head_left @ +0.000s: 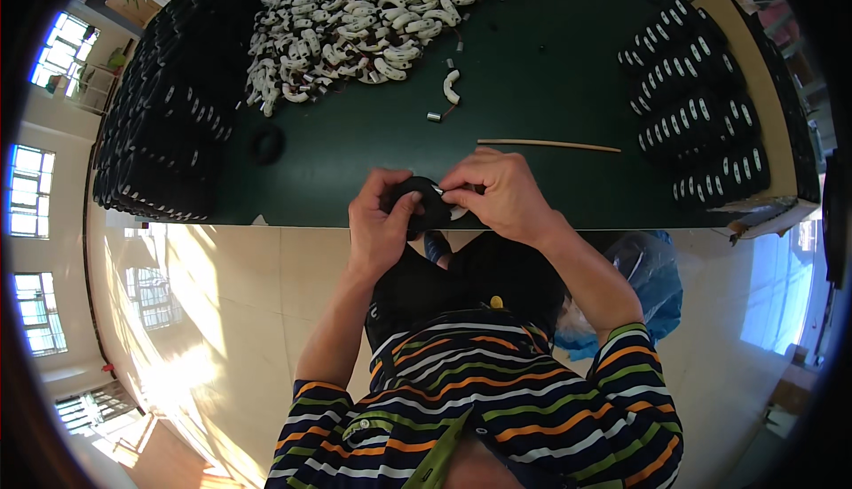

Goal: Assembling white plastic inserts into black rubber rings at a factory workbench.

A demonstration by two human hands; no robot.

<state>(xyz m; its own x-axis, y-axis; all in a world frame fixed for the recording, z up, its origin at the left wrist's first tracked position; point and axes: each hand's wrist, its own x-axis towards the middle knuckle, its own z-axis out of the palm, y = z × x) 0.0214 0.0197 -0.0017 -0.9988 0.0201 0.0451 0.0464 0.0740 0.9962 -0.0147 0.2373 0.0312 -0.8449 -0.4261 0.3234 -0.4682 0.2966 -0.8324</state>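
At the table's front edge, my left hand (377, 223) is closed around a soft-looking black ring (432, 211), its thumb pressed on the ring's face. My right hand (504, 189) pinches a small silvery-white piece (437, 190) at the ring's right upper side. Just below those fingertips, a bit of white part (458, 213) shows against the ring. How the pieces join is too small to tell. Ahead of my hands lies a white curved piece (452, 87) wired to a small metal cylinder (434, 117). Another black ring (265, 145) lies to the left.
A big heap of white curved pieces (346, 23) covers the far side of the green table (355, 147). Stacked black rings (164, 134) rise at left. More fill a cardboard box (770, 90) at right. A wooden stick (550, 145) lies beyond my right hand; a blue bag (661, 289) sits below.
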